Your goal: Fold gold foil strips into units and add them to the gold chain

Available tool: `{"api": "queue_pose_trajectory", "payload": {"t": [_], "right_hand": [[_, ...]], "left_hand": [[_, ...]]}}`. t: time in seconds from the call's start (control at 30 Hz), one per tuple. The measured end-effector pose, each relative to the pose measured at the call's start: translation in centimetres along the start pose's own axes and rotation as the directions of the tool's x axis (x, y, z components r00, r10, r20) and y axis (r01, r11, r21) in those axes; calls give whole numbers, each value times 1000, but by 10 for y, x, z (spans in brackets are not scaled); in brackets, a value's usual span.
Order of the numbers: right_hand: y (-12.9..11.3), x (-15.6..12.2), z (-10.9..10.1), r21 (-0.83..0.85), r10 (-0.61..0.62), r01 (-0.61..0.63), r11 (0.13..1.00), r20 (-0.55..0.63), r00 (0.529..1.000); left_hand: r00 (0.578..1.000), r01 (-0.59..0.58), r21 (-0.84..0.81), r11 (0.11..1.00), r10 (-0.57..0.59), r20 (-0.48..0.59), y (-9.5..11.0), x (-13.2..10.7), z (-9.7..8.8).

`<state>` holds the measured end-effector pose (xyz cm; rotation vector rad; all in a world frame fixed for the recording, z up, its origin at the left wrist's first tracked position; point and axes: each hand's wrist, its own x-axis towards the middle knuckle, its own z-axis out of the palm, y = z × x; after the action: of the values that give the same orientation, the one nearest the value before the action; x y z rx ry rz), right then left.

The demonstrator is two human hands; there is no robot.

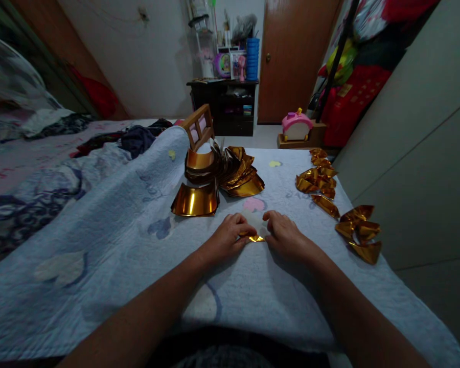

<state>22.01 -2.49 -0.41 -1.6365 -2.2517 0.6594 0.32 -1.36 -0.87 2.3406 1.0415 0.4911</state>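
Blue blanket (pixel 145 230) | left hand (pixel 230 237) and right hand (pixel 285 235): fingers curled, pinching gold paper (pixel 256 238) | unfolded sheets (pixel 214 181) behind | folded pieces (pixel 341 204) right

Dim room: brown door (pixel 293 56), dark shelf (pixel 224 105), white wall (pixel 153 56).

Glossy gold foil paper sheets (pixel 214 179), matt quilted cloth blanket (pixel 138 230), smooth wooden door (pixel 291 56)
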Motion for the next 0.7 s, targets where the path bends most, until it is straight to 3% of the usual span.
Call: {"api": "queue_pose_trajectory", "payload": {"t": [0.17,0.3,0.43,0.7], "right_hand": [[7,3,-6,184,-36,51,982,-85,996],[4,2,-1,84,-168,180,980,-130,977],[0,-1,6,-3,-301,302,953,-103,948],[0,4,6,-88,-343,337,937,-62,937]], "left_hand": [[1000,-13,-2,1000,13,-6,3,-3,-2],[999,-32,4,999,32,-29,4,-4,-2],[998,-47,18,999,47,-36,4,-4,-1],[986,-137,71,988,143,-90,-2,-1,5]]}}
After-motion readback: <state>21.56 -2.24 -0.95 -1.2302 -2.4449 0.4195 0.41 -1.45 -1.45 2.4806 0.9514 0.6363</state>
